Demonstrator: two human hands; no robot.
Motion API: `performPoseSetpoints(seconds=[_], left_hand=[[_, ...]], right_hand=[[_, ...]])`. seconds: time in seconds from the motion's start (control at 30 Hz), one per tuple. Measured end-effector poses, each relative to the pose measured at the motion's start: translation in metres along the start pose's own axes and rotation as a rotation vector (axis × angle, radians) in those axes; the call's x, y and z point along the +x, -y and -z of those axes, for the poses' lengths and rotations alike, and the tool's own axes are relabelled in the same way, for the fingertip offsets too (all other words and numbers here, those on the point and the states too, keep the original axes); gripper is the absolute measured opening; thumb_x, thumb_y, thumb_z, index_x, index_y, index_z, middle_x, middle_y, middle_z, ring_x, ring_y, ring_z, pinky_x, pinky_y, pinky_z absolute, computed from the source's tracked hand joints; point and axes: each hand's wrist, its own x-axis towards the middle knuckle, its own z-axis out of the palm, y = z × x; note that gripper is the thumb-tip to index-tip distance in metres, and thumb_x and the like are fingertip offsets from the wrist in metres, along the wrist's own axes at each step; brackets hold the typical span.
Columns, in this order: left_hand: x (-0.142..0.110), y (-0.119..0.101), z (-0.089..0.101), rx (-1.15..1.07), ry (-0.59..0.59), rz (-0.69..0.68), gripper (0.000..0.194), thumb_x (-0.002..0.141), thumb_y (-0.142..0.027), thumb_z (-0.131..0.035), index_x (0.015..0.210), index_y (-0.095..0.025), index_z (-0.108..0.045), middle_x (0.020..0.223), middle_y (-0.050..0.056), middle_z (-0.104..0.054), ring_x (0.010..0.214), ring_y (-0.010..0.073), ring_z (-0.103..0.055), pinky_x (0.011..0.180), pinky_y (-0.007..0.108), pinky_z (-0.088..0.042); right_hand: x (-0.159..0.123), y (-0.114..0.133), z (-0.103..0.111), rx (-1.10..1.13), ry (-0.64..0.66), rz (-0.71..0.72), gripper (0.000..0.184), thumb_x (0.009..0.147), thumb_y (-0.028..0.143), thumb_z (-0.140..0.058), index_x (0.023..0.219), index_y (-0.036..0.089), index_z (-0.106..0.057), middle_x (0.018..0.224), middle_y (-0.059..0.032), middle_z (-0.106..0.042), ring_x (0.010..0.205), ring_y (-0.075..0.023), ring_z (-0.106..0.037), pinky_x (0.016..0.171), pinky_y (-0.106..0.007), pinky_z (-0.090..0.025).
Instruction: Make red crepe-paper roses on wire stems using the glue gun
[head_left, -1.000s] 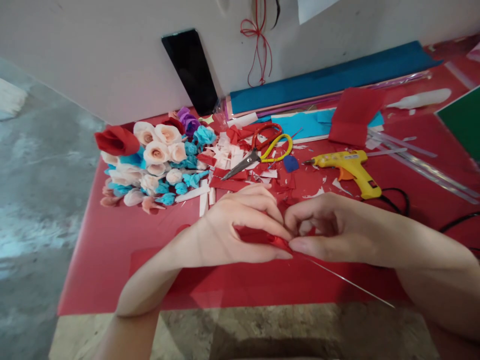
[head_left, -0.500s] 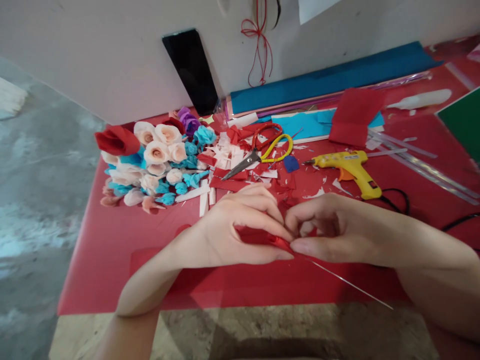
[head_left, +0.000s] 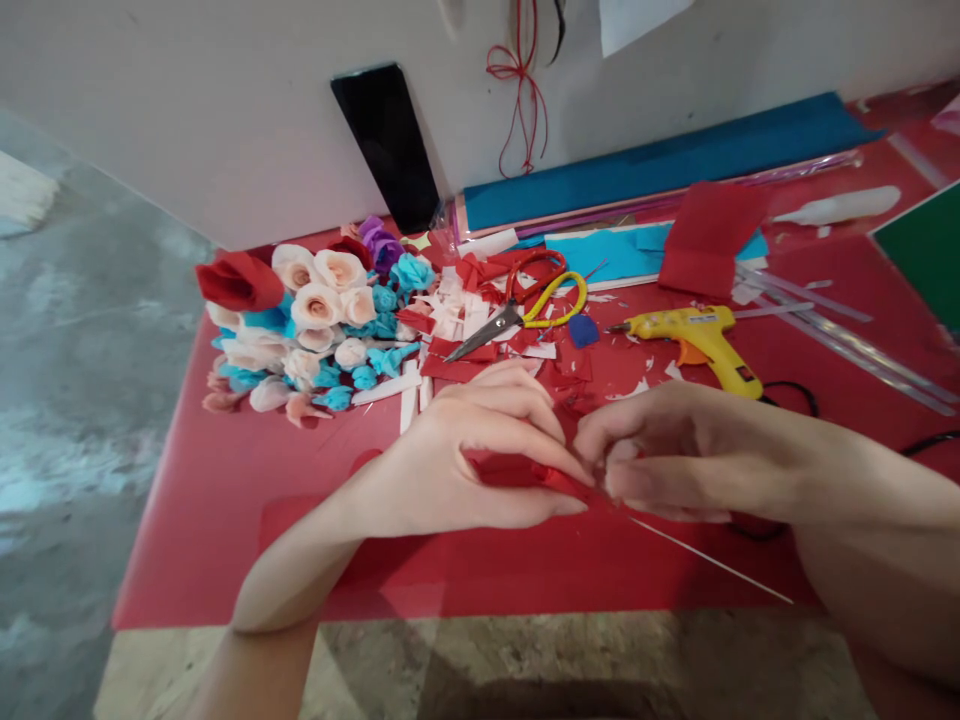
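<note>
A red table stands against a pale wall, with a heap of paper flowers at its left end. Near its front edge, my left hand has thumb and fingers nearly closed on a piece of red paper. My right hand is curled, fingertips together beside the paper's tip, where a thin wire slants out. Scissors and a yellow glue gun lie beyond.
</note>
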Motion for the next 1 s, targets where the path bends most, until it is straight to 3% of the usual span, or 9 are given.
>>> performPoseSetpoints(seconds=[0.17, 0.37, 0.6, 0.87, 1.0], left_hand=[[0.0, -0.003, 0.0, -0.018, -0.074, -0.008, 0.008, 0.072, -0.012, -0.072, 0.079, -0.011, -0.069, 0.072, 0.005, -0.065, 0.071, 0.0119, -0.055, 0.072, 0.029, -0.047], [0.001, -0.003, 0.0, 0.002, -0.077, 0.002, 0.009, 0.071, -0.015, -0.073, 0.079, -0.013, -0.069, 0.072, 0.004, -0.065, 0.07, 0.0118, -0.055, 0.076, 0.031, -0.047], [0.0, -0.002, -0.001, -0.019, -0.097, -0.005, 0.01, 0.069, -0.015, -0.075, 0.072, -0.011, -0.067, 0.071, 0.005, -0.064, 0.07, 0.0134, -0.056, 0.073, 0.032, -0.047], [0.001, -0.002, -0.001, -0.005, -0.057, 0.001, 0.009, 0.069, -0.014, -0.075, 0.072, -0.012, -0.067, 0.071, 0.004, -0.065, 0.071, 0.0127, -0.053, 0.073, 0.031, -0.045], [0.0, -0.003, -0.002, -0.021, -0.064, 0.007, 0.008, 0.071, -0.015, -0.074, 0.075, -0.012, -0.068, 0.073, 0.004, -0.065, 0.071, 0.0125, -0.054, 0.073, 0.03, -0.046]], right_hand=[[-0.006, 0.005, 0.004, -0.066, -0.189, 0.136, 0.02, 0.08, 0.037, -0.06, 0.077, 0.019, -0.066, 0.066, 0.0006, -0.059, 0.056, -0.0081, -0.049, 0.046, -0.016, -0.038], [-0.008, 0.008, -0.001, -0.032, -0.326, 0.27, 0.009, 0.081, 0.026, -0.063, 0.079, 0.019, -0.067, 0.07, 0.0027, -0.063, 0.06, -0.0058, -0.055, 0.052, -0.012, -0.043], [-0.003, 0.005, -0.006, -0.004, -0.263, 0.347, 0.014, 0.084, 0.029, -0.061, 0.086, 0.018, -0.069, 0.077, 0.0005, -0.064, 0.069, -0.0076, -0.057, 0.062, -0.016, -0.044], [0.0, -0.003, -0.007, 0.079, -0.199, 0.358, 0.02, 0.088, 0.026, -0.056, 0.078, 0.017, -0.07, 0.072, 0.0004, -0.058, 0.066, -0.008, -0.052, 0.063, -0.021, -0.041], [0.0, -0.003, -0.009, 0.084, -0.176, 0.371, 0.031, 0.089, 0.028, -0.054, 0.063, 0.015, -0.064, 0.067, 0.0008, -0.056, 0.064, -0.0073, -0.052, 0.063, -0.021, -0.04]])
